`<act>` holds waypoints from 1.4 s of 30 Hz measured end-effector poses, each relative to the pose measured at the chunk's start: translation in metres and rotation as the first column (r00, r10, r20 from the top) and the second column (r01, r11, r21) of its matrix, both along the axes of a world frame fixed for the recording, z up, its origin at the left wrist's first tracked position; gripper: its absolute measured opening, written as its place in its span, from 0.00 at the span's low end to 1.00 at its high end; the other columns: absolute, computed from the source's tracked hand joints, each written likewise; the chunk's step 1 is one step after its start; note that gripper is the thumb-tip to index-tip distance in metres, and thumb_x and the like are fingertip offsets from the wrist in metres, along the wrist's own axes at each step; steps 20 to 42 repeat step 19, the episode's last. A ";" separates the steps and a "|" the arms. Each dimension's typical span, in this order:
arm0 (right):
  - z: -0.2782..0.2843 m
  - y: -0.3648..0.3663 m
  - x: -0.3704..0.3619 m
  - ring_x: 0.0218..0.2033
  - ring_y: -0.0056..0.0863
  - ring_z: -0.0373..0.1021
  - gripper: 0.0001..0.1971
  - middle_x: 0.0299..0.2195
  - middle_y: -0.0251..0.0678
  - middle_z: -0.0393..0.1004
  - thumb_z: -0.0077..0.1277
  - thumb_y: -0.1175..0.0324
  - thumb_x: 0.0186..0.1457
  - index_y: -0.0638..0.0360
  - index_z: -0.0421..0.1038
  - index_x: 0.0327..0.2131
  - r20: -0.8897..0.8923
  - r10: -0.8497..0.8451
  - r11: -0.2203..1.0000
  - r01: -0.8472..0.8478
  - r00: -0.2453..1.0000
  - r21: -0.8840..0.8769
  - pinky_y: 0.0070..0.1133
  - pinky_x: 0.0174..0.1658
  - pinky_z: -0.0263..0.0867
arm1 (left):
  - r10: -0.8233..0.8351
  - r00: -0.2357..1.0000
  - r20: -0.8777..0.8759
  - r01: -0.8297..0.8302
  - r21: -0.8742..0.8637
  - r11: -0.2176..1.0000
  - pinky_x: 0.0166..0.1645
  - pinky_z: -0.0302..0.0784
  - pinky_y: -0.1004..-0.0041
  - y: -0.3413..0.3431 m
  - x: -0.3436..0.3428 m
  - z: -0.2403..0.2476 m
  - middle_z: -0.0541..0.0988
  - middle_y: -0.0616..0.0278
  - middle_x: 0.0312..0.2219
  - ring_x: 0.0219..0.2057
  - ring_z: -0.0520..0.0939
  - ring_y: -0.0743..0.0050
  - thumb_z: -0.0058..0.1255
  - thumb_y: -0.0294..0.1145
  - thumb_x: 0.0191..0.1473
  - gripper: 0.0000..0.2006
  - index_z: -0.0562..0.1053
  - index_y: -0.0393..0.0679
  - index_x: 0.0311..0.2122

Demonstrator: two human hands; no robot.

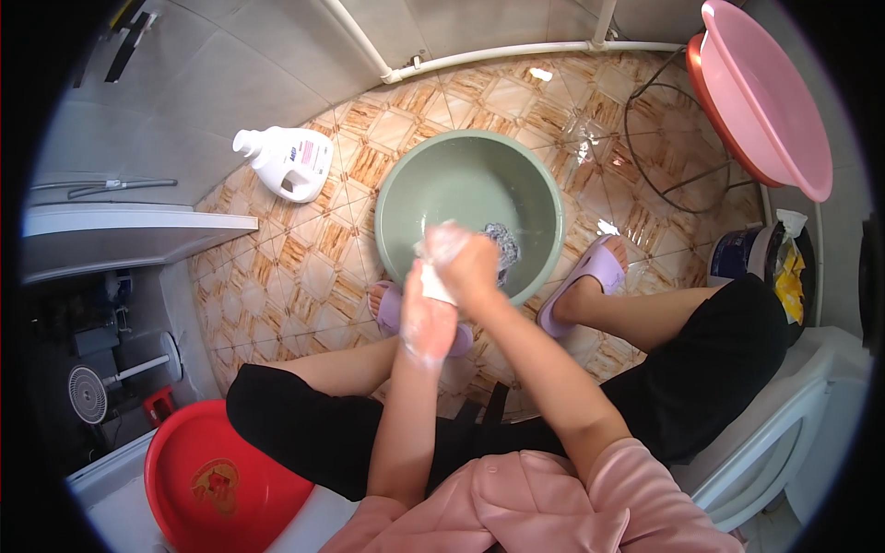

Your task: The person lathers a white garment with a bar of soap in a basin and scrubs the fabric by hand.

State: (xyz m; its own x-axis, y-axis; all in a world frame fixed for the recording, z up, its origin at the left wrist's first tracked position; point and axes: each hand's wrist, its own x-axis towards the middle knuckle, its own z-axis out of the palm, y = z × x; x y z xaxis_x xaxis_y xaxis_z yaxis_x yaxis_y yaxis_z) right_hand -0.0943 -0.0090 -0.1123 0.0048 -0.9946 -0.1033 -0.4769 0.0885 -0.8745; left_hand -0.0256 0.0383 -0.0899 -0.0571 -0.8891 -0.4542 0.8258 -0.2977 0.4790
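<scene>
Over the near side of a green basin (pixel 387 198), my two hands are pressed together around a small white cloth (pixel 436 286) covered in suds. My left hand (pixel 429 323) is underneath, foam on its palm and wrist, with its fingers closed round the cloth's lower part. My right hand (pixel 468 267) grips from above, its knuckles lathered. The cloth's exact kind is hidden by hands and foam. Inside the basin, a grey speckled wet cloth (pixel 504 249) lies against the right wall, apart from my hands.
A white detergent bottle (pixel 293 164) lies or stands on the tiled floor (pixel 364 129) at the left. Pink basins (pixel 770 92) lean at the upper right beside a looped hose (pixel 631 138). A red basin (pixel 226 461) sits lower left. My lilac slippers (pixel 590 281) flank the green basin.
</scene>
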 end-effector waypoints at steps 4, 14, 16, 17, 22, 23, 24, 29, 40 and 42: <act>0.019 0.028 0.013 0.17 0.40 0.70 0.14 0.16 0.44 0.71 0.51 0.57 0.47 0.55 0.72 0.17 0.038 -0.113 0.964 0.119 0.993 -0.240 0.30 0.22 0.65 | 0.063 0.998 -0.026 -0.061 0.056 0.997 0.62 0.50 0.66 0.002 0.007 0.003 0.59 0.58 0.56 0.58 0.59 0.65 0.25 0.40 0.61 0.24 0.52 0.39 0.59; 0.001 -0.048 -0.061 0.26 0.40 0.70 0.18 0.19 0.42 0.72 0.50 0.50 0.48 0.55 0.76 0.31 -0.252 0.038 0.927 -0.129 0.967 -0.352 0.29 0.34 0.65 | 0.036 0.925 0.379 -0.049 0.025 0.999 0.58 0.57 0.67 -0.003 0.031 0.025 0.67 0.53 0.50 0.52 0.67 0.63 0.37 0.35 0.58 0.21 0.59 0.33 0.53; 0.031 -0.043 -0.071 0.27 0.39 0.70 0.18 0.23 0.42 0.74 0.54 0.50 0.44 0.53 0.76 0.31 0.231 0.282 0.912 -0.335 0.931 0.235 0.29 0.36 0.65 | -0.328 0.217 0.920 -0.026 0.341 0.940 0.55 0.59 0.69 -0.012 0.044 0.038 0.71 0.54 0.46 0.48 0.70 0.59 0.48 0.34 0.54 0.19 0.65 0.42 0.50; 0.044 -0.040 -0.070 0.32 0.38 0.71 0.17 0.28 0.43 0.75 0.57 0.51 0.41 0.51 0.77 0.31 0.100 0.437 0.879 -0.448 0.894 0.163 0.28 0.38 0.64 | -0.327 0.216 0.920 -0.032 0.342 0.939 0.55 0.59 0.69 -0.011 0.052 0.037 0.71 0.54 0.46 0.48 0.70 0.59 0.48 0.34 0.54 0.19 0.65 0.42 0.50; 0.048 -0.038 -0.063 0.27 0.30 0.72 0.19 0.27 0.39 0.77 0.63 0.52 0.37 0.54 0.77 0.31 -0.127 0.467 0.883 -0.456 0.875 0.108 0.24 0.32 0.65 | -0.120 -0.204 0.972 -0.050 0.112 0.992 0.56 0.58 0.70 -0.007 0.068 0.024 0.72 0.54 0.45 0.47 0.71 0.61 0.50 0.37 0.52 0.21 0.65 0.43 0.51; 0.048 -0.038 -0.063 0.27 0.30 0.72 0.19 0.27 0.39 0.77 0.63 0.52 0.37 0.54 0.77 0.31 -0.127 0.467 0.883 -0.456 0.875 0.108 0.24 0.32 0.65 | -0.120 -0.204 0.972 -0.050 0.112 0.992 0.56 0.58 0.70 -0.007 0.068 0.024 0.72 0.54 0.45 0.47 0.71 0.61 0.50 0.37 0.52 0.21 0.65 0.43 0.51; 0.048 -0.038 -0.063 0.27 0.30 0.72 0.19 0.27 0.39 0.77 0.63 0.52 0.37 0.54 0.77 0.31 -0.127 0.467 0.883 -0.456 0.875 0.108 0.24 0.32 0.65 | -0.120 -0.204 0.972 -0.050 0.112 0.992 0.56 0.58 0.70 -0.007 0.068 0.024 0.72 0.54 0.45 0.47 0.71 0.61 0.50 0.37 0.52 0.21 0.65 0.43 0.51; 0.048 -0.038 -0.063 0.27 0.30 0.72 0.19 0.27 0.39 0.77 0.63 0.52 0.37 0.54 0.77 0.31 -0.127 0.467 0.883 -0.456 0.875 0.108 0.24 0.32 0.65 | -0.120 -0.204 0.972 -0.050 0.112 0.992 0.56 0.58 0.70 -0.007 0.068 0.024 0.72 0.54 0.45 0.47 0.71 0.61 0.50 0.37 0.52 0.21 0.65 0.43 0.51; 0.048 -0.038 -0.063 0.27 0.30 0.72 0.19 0.27 0.39 0.77 0.63 0.52 0.37 0.54 0.77 0.31 -0.127 0.467 0.883 -0.456 0.875 0.108 0.24 0.32 0.65 | -0.120 -0.204 0.972 -0.050 0.112 0.992 0.56 0.58 0.70 -0.007 0.068 0.024 0.72 0.54 0.45 0.47 0.71 0.61 0.50 0.37 0.52 0.21 0.65 0.43 0.51; 0.048 -0.038 -0.063 0.27 0.30 0.72 0.19 0.27 0.39 0.77 0.63 0.52 0.37 0.54 0.77 0.31 -0.127 0.467 0.883 -0.456 0.875 0.108 0.24 0.32 0.65 | -0.120 -0.204 0.972 -0.050 0.112 0.992 0.56 0.58 0.70 -0.007 0.068 0.024 0.72 0.54 0.45 0.47 0.71 0.61 0.50 0.37 0.52 0.21 0.65 0.43 0.51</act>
